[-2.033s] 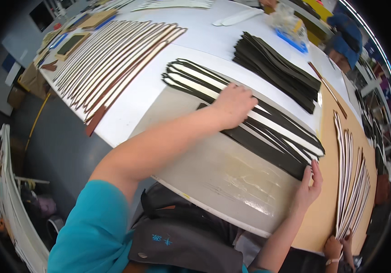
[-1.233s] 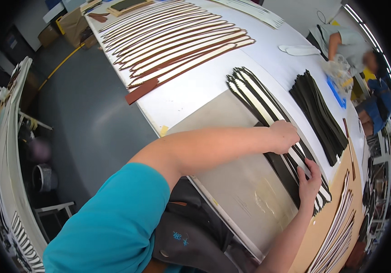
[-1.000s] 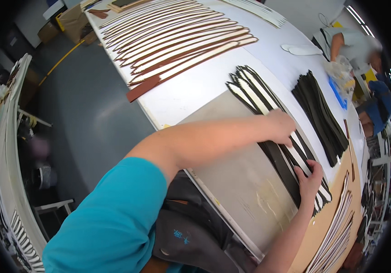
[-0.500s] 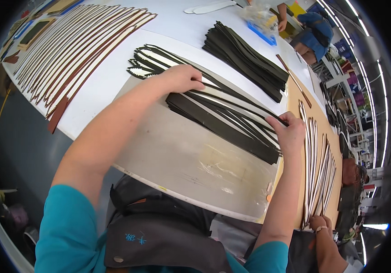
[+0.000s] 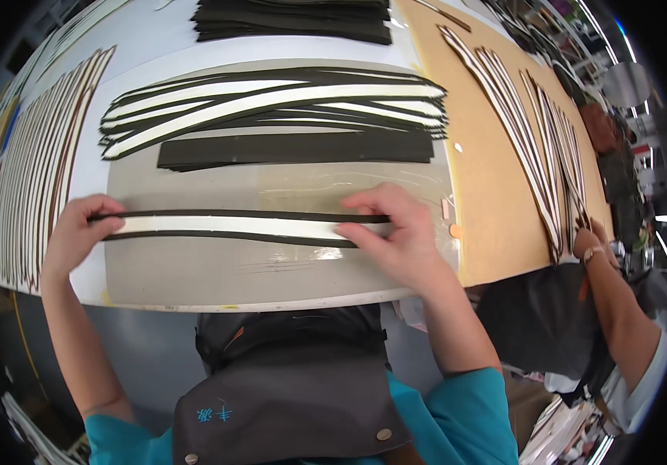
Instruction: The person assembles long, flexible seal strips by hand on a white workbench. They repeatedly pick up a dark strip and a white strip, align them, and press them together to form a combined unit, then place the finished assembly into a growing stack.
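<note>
A long strip (image 5: 233,225), white down its middle with black edges, lies level across the grey mat (image 5: 186,275) in front of me. My left hand (image 5: 89,232) pinches its left end between thumb and fingers. At the other end is my right hand (image 5: 392,232), its thumb on the white face and its index finger bent over the far edge; the hand covers the strip's right tip. Beyond it lies a stack of plain black strips (image 5: 295,149). Behind that stack is a loose pile of black-edged white strips (image 5: 271,97), some crossing each other.
Another stack of black strips (image 5: 291,19) lies at the far edge. Brown-edged strips (image 5: 46,170) fan out at left, and more brown-edged strips (image 5: 516,124) lie on the tan board (image 5: 477,209) at right. A co-worker's hand (image 5: 588,242) touches their near ends.
My hands have drawn one black-edged white strip off the pile toward me and lowered it over the mat. The view has turned, so the table now sits squarely before me.
</note>
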### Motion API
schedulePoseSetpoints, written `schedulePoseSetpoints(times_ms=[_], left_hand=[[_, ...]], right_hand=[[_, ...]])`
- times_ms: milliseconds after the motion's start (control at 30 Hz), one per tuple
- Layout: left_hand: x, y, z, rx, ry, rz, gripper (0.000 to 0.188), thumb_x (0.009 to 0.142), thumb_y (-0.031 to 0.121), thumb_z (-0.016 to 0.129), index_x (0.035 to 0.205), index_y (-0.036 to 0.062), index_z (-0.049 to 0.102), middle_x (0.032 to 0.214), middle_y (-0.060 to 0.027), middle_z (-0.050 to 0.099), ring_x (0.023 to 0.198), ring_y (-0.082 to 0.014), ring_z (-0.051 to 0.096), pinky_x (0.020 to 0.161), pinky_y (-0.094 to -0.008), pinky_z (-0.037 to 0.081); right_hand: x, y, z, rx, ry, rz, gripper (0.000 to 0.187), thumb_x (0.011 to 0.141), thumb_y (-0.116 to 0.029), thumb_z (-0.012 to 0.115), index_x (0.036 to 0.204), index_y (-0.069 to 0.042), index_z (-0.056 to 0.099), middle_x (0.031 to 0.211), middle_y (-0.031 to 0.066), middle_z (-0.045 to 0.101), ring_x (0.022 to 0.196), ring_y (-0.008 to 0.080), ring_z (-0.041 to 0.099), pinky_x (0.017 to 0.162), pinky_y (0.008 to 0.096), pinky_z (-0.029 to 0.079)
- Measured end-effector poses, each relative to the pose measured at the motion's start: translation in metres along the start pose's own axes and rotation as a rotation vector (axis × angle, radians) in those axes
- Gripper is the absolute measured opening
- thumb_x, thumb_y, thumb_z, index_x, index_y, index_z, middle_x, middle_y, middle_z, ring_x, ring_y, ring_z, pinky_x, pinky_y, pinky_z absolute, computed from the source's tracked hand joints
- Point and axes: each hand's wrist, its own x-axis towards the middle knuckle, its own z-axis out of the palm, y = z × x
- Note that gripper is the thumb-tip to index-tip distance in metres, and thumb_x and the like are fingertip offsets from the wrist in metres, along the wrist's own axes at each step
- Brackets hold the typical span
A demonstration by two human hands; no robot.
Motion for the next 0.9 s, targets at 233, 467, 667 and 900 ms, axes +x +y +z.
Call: schedulePoseSetpoints(times_ms=[233, 467, 667, 900], left_hand=[[-0.007, 0.011, 0.085, 0.453, 0.517, 0.421, 0.029, 0.090, 0.000, 0.068, 0.119, 0.0030, 0.069, 0.126, -0.0140, 0.066, 0.121, -0.0306, 0.061, 0.103, -0.0382, 0.048], [-0.006, 0.079, 0.183, 0.349, 0.145, 0.679, 0.044, 0.088, 0.007, 0.073, 0.132, 0.0048, 0.067, 0.146, -0.0109, 0.059, 0.134, -0.0330, 0.052, 0.112, -0.0436, 0.040], [0.002, 0.103, 0.208, 0.369, 0.121, 0.669, 0.048, 0.086, 0.011, 0.075, 0.133, 0.0071, 0.067, 0.149, -0.0081, 0.058, 0.137, -0.0343, 0.050, 0.115, -0.0451, 0.037], [0.005, 0.105, 0.209, 0.346, 0.128, 0.636, 0.043, 0.086, 0.011, 0.075, 0.128, 0.0079, 0.070, 0.145, -0.0075, 0.061, 0.135, -0.0351, 0.050, 0.114, -0.0450, 0.038]], right_hand=[[-0.049, 0.030, -0.015, -0.307, 0.096, -0.116, 0.030, 0.080, -0.010, 0.082, 0.109, -0.009, 0.075, 0.113, 0.0054, 0.074, 0.106, 0.0284, 0.065, 0.097, 0.0428, 0.046], [-0.067, 0.028, -0.031, -0.611, -0.032, 0.085, 0.061, 0.087, -0.030, 0.081, 0.140, -0.007, 0.063, 0.150, 0.0086, 0.059, 0.140, 0.0309, 0.052, 0.120, 0.0516, 0.029], [-0.085, 0.039, -0.040, -0.661, 0.022, 0.186, 0.065, 0.088, -0.033, 0.079, 0.144, -0.006, 0.060, 0.152, 0.0092, 0.057, 0.150, 0.0334, 0.040, 0.123, 0.0549, 0.021], [-0.088, 0.045, -0.040, -0.599, 0.057, 0.173, 0.061, 0.088, -0.032, 0.079, 0.141, -0.005, 0.063, 0.151, 0.0106, 0.058, 0.151, 0.0354, 0.038, 0.122, 0.0553, 0.021]])
